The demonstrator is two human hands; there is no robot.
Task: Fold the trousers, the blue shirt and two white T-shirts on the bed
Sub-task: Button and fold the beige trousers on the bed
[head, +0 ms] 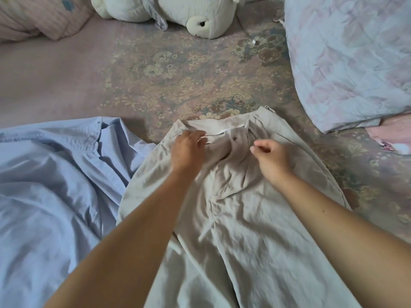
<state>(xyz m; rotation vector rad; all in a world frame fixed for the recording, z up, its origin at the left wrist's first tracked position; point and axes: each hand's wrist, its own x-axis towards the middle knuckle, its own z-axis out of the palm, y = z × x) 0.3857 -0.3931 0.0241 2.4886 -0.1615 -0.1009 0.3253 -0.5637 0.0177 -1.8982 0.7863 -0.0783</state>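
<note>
Right now, in the head view, your two bare arms reach forward over the beige, wrinkled cotton trousers [235,218], which lie spread on the pink floral bedsheet [169,81] with the waistband at the far end and the legs running back toward you. Your left hand [189,150] rests palm down on the left side of the waistband, fingers loosely curled at the white inner edge of the band; you cannot tell from this angle whether it is pinching the cloth or only pressing on it. Your right hand [270,157] sits on the right side of the fly, fingers drawn together into a loose fist with the thumb against the forefinger; whether any fabric is caught between them is not clear. A small dark button [235,138] shows on the waistband between your two hands, and the fly below it gapes open in a dark fold.

Just beside the trousers on your left, the pale blue, creased button-up shirt [55,181] lies spread out, its collar toward the far side, its edge touching the trousers' left side. At the far end of the bed a cream plush toy [178,12] lies on its side. A pale blue-and-pink quilted duvet [349,61] is heaped on the right, and a pink striped pillow [37,16] sits in the far left corner.
</note>
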